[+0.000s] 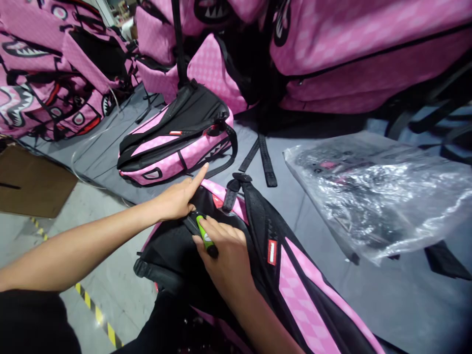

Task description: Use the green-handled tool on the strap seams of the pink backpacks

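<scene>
A pink-and-black backpack (254,221) lies straps-up at the table's near edge, its lower part close to my body. My left hand (180,199) grips its upper black edge, with the index finger stretched out and the thumb low beside the black fabric. The other left fingers are mostly hidden. In my right hand (224,250) is a small green tool with a black end (204,233), which looks like a thread cutter. Its tip points toward my left thumb, but the working end is hard to make out. Just beyond both hands rests a smaller pink-and-black bag (177,140).
Pink backpacks (368,54) are piled along the back, with more pink bags (47,64) at far left. A clear plastic bag (383,191) lies on the grey table (302,196) at right. A cardboard box (37,182) stands on the floor at left, near yellow-black tape (94,312).
</scene>
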Demonstrator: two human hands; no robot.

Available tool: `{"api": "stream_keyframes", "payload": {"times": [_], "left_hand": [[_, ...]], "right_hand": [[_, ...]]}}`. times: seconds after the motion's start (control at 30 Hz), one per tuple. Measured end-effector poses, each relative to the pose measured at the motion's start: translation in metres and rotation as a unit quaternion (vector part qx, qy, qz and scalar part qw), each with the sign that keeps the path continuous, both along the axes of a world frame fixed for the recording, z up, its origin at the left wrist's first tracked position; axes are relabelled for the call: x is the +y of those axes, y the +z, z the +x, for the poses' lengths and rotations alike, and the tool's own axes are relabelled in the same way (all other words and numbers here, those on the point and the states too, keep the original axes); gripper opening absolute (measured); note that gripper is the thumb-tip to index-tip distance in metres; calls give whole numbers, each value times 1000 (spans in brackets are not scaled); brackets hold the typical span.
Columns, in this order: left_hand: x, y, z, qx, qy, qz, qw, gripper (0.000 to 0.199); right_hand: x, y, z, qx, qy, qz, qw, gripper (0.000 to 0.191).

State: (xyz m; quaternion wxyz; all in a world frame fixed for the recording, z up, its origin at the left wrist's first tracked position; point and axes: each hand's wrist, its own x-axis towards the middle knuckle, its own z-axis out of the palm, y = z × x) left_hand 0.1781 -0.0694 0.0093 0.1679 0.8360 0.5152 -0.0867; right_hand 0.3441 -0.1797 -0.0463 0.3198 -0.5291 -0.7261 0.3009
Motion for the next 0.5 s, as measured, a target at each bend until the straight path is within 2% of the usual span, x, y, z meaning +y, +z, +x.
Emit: {"api": "stream_keyframes", "payload": {"times": [0.1, 0.3, 0.43, 0.5], "left_hand": [[1, -2, -3, -4, 6, -9, 1000, 116], [3, -5, -9, 8, 0, -16, 1000, 112], [5, -5, -8, 36, 6, -24, 999, 112], [6, -5, -7, 39, 4, -24, 999, 113]], "right_hand": [[3, 1, -6, -8, -17, 0, 1000, 29], [14, 0, -15, 37, 11, 0, 999, 28], [16, -1, -19, 50, -17, 3, 999, 30], [16, -1, -20, 55, -10, -11, 998, 31]]}}
